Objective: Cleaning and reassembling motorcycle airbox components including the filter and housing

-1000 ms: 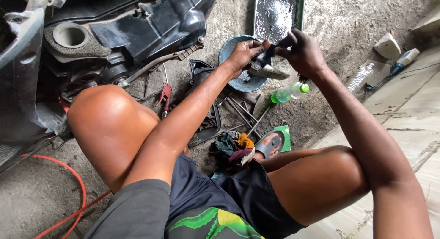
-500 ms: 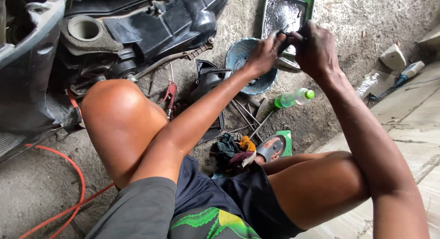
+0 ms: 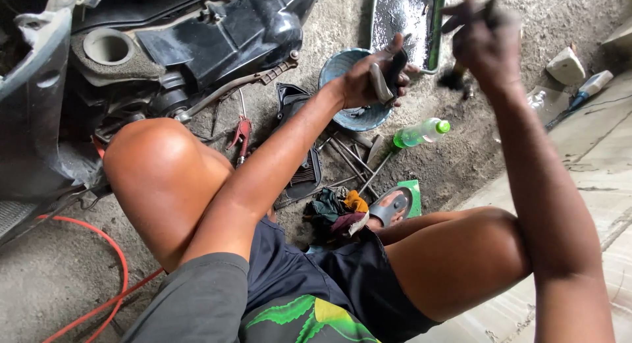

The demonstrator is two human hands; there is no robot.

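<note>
Small dark part point(image 3: 388, 76) gripped in the left hand point(image 3: 372, 79) above the blue bowl point(image 3: 342, 66) on the concrete floor.

The left fingers are curled tight around the part; the right hand point(image 3: 484, 43), raised and blurred, closes on a dark object point(image 3: 454, 79) that cannot be made out. Beyond the bowl lies a green-rimmed tray point(image 3: 436, 33). Just beside the bowl rest a green plastic bottle point(image 3: 421, 132) and several metal rods point(image 3: 352, 158); red-handled pliers point(image 3: 241, 135) lie near the scooter's black bodywork point(image 3: 217, 33). Rags point(image 3: 336, 208) sit between the knees, and an orange hose point(image 3: 115, 251) curves along the floor's near left corner.
</note>
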